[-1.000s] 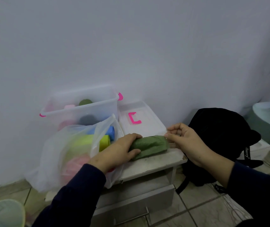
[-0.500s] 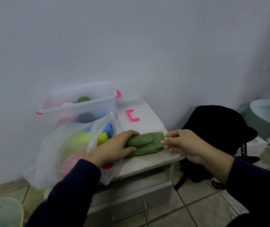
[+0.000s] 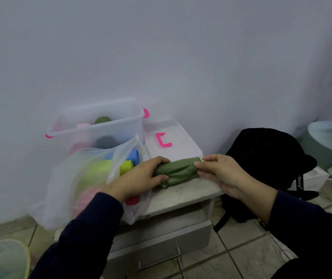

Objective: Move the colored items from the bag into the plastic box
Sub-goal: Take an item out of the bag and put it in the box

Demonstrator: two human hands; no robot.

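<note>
I have my left hand [image 3: 141, 176] curled round one end of the green roll [image 3: 176, 170] and my right hand [image 3: 219, 172] pinching the other, the roll lying on the worktop [image 3: 191, 190] between them. Behind my left grip the box [image 3: 100, 127] holds a few items; the bag [image 3: 80, 178] beside that grip holds several more, so I judge the task partway done.
</note>
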